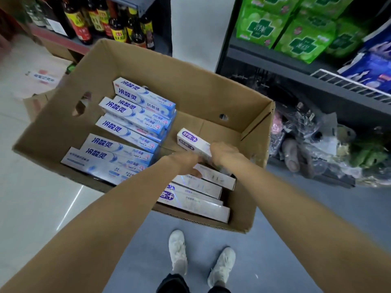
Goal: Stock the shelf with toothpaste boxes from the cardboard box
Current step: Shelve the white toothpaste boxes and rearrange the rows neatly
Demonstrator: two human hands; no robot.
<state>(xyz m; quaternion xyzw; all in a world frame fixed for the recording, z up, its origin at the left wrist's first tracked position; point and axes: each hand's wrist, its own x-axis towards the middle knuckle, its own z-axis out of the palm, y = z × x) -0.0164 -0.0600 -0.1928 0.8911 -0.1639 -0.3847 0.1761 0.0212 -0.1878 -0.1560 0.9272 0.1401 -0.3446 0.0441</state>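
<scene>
An open cardboard box (211, 92) stands on the floor in front of me. Several blue-and-white toothpaste boxes (135, 115) lie stacked in its left half. Several white-and-purple toothpaste boxes (196, 187) lie in its near right corner. Both my arms reach down into it. My right hand (224, 153) grips one white-and-purple toothpaste box (190, 140), whose far end tilts up out of the stack. My left hand (186, 163) is beside it, fingers on the same box and on the stacked ones beneath; how firmly it holds is blurred.
A dark shelf unit (296, 66) at the right holds green packs (296, 30) and blue packs (372, 66), with bagged goods (313, 144) on its bottom level. Dark bottles (101, 20) fill a shelf at the far left. My white shoes (201, 256) stand just behind the box.
</scene>
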